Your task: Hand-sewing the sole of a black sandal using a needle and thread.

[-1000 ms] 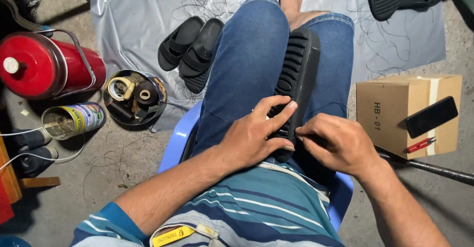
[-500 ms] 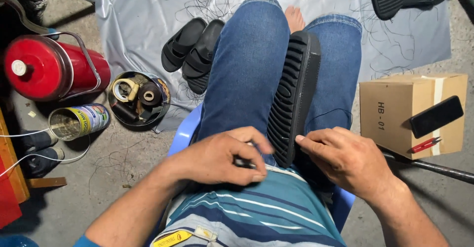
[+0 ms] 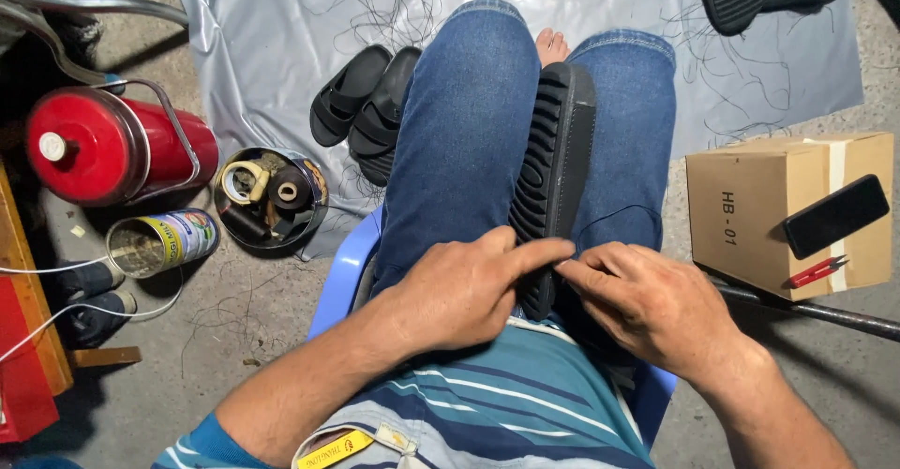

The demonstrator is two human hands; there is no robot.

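Concrete floor forms the work area, partly covered by a grey plastic sheet (image 3: 600, 19) strewn with dark thread offcuts. The person sits on a blue plastic chair (image 3: 339, 277) with both denim-clad legs extended.

A black shoe sole (image 3: 555, 174) lies lengthwise between the thighs, standing on its edge, ribbed tread facing the left leg. It appears to be moulded rubber: light, flexible along its length, firm at the edge, with tread that gives good friction. The best hold is judged to be at the near end, pinched across the edge.

The left hand (image 3: 464, 296) lies over the near end of the sole, index finger extended along it, other fingers curled; no full grasp is visible. The right hand (image 3: 652, 305) is partly closed, fingertips meeting the left index finger at the sole's edge; whether it pinches the thin black thread (image 3: 614, 214) looping nearby cannot be told.

Surrounding items: a red flask (image 3: 94, 146), a cardboard box (image 3: 750, 211), a pair of black sandals (image 3: 370, 104), a round tin of spools (image 3: 270, 197), an open can (image 3: 159, 241).
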